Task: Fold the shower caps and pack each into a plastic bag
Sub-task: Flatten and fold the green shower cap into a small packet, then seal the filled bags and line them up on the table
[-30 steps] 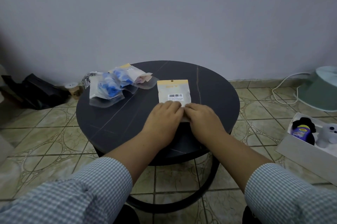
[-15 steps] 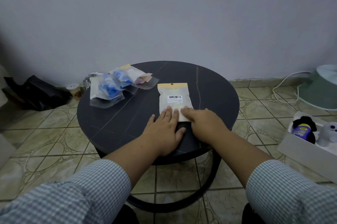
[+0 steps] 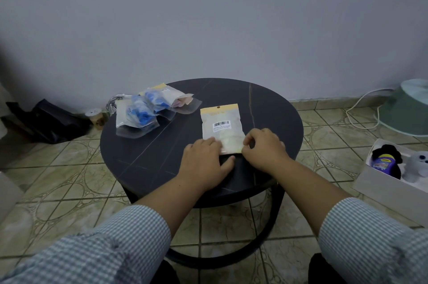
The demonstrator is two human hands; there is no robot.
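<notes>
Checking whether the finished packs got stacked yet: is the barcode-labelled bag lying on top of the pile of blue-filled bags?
No, the barcode-labelled bag lies alone on the table, apart from the pile of blue-filled bags.

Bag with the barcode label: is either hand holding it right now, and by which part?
The right hand pinches the bag at its near right corner. The left hand rests flat on its near left edge.

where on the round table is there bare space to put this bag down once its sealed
Bare top lies at the right edge of the table, beyond the barcode bag, along the far rim behind it, and at the near left, between the pile of packed bags and the left hand. It is crowded at the far left and around both hands, the right hand included.
</notes>
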